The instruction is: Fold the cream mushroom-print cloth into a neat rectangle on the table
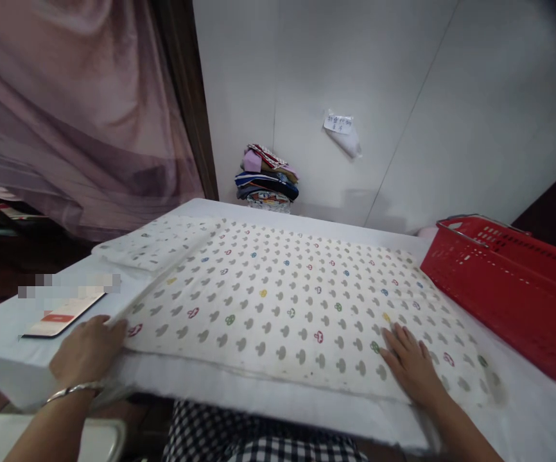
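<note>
A cream cloth (278, 301) printed with rows of grey and coloured mushrooms lies spread over the white-covered table, fairly flat. At its near left corner my left hand (90, 346), with a bracelet on the wrist, has its fingers bent and closed on the edge; the fingertips are partly hidden. My right hand (410, 362) rests palm down on the near right part of the cloth, fingers spread. Beyond my left hand, a folded cloth (155, 242) with a small scattered print lies along the left edge of the mushroom cloth.
A phone (63, 314) lies on the table (128, 279) at the left. On the right stands a red plastic basket (504, 289). Folded fabrics (267, 179) are piled by the back wall, left of a taped-up plastic bag (343, 135). A pink curtain (80, 115) hangs at left.
</note>
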Demonstrator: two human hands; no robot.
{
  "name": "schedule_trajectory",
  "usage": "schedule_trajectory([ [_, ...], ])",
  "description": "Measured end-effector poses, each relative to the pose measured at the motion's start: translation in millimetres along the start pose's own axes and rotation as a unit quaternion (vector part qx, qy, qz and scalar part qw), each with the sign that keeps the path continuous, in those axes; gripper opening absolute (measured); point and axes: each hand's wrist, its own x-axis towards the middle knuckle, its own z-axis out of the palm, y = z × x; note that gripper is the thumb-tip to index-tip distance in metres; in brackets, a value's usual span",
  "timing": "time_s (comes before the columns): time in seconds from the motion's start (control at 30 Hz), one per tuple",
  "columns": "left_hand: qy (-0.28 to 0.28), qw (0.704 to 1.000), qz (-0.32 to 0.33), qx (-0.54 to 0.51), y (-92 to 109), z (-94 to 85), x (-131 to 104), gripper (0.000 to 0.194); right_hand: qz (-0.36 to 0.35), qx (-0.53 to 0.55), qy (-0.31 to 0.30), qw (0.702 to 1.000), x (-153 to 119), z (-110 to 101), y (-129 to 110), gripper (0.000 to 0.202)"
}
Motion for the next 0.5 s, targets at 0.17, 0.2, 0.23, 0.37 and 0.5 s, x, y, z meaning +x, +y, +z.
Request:
schedule_trajectory([
  [0.17, 0.094, 0.977, 0.190, -0.027, 47, 5.2, -14, 0.056, -0.097, 0.017, 0.001, 0.995, 13, -13, -51, 0.053],
  [0.2, 0.091, 0.970, 0.224, -0.032, 54, 8.9, -16, 0.057, -0.114, 0.023, -0.006, 0.993, 15, -13, -59, 0.053],
  [0.23, 0.073, 0.968, 0.237, -0.031, 59, 13.8, -16, 0.059, -0.128, 0.029, -0.014, 0.991, 16, -10, -64, 0.053],
  [0.37, -0.024, 0.980, 0.197, -0.012, 49, 36.1, -6, 0.067, -0.137, 0.047, -0.029, 0.989, 15, 5, -62, 0.053],
  [0.5, -0.046, 0.984, 0.174, -0.015, 38, 40.0, 2, 0.066, -0.130, 0.065, -0.049, 0.988, 20, 4, -60, 0.053],
])
